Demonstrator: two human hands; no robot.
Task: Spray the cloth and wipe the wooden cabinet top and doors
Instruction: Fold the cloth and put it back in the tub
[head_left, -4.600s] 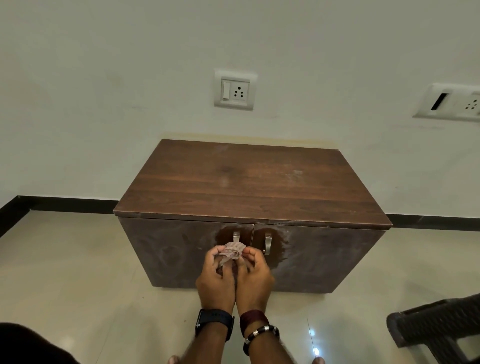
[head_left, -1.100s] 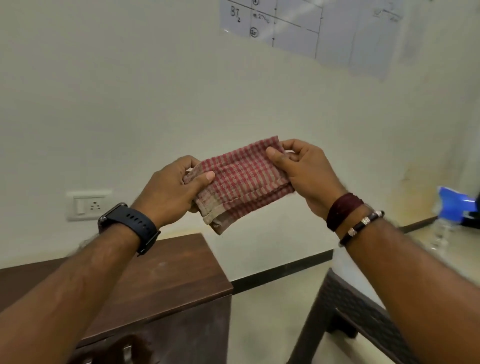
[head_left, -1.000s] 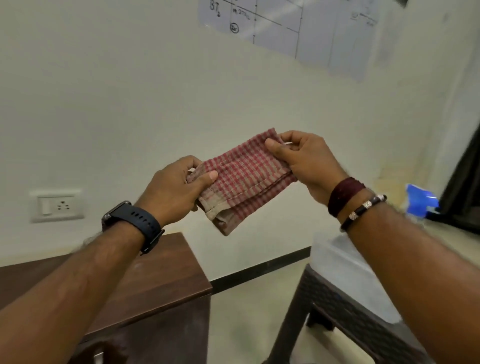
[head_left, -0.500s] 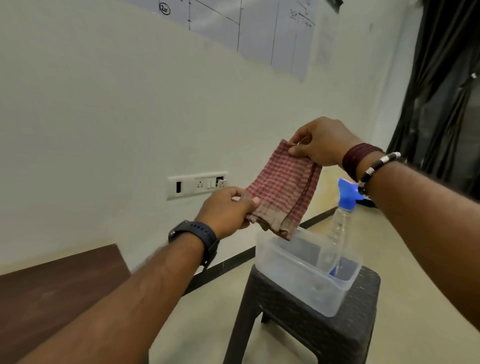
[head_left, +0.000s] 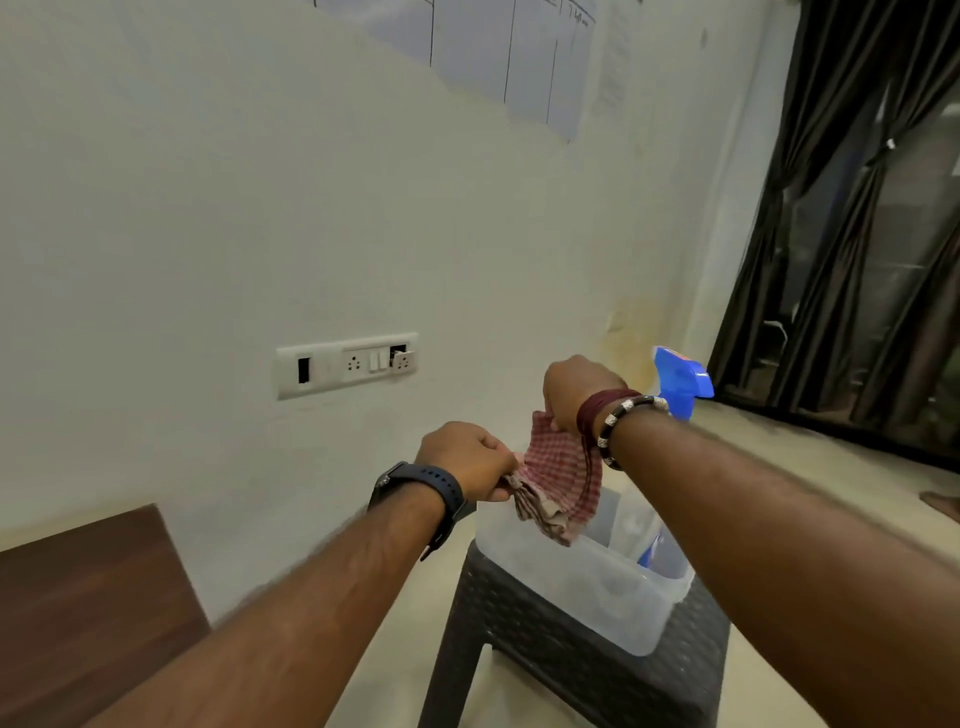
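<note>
The cloth (head_left: 561, 478) is checked in red and pale pink, with a plain beige-brown hem along its lower edge. The spray bottle (head_left: 675, 384) has a bright blue head over a clear body (a patch of blue also shows low on it). The tub (head_left: 597, 587) is translucent white, and the stool (head_left: 561, 660) under it is dark grey with a woven pattern. The cabinet (head_left: 88, 597) top is dark reddish-brown wood grain. One wrist carries a black watch (head_left: 421, 488); the other a maroon thread band (head_left: 597, 410) and a black-and-silver bracelet (head_left: 623, 415). The wall (head_left: 208, 208) is off-white, the switch plate (head_left: 347, 364) white, the curtain (head_left: 852, 208) dark brown.

Pale wall (head_left: 260, 208), switch panel (head_left: 347, 364), dark curtains (head_left: 857, 218), woven stool (head_left: 571, 644).
</note>
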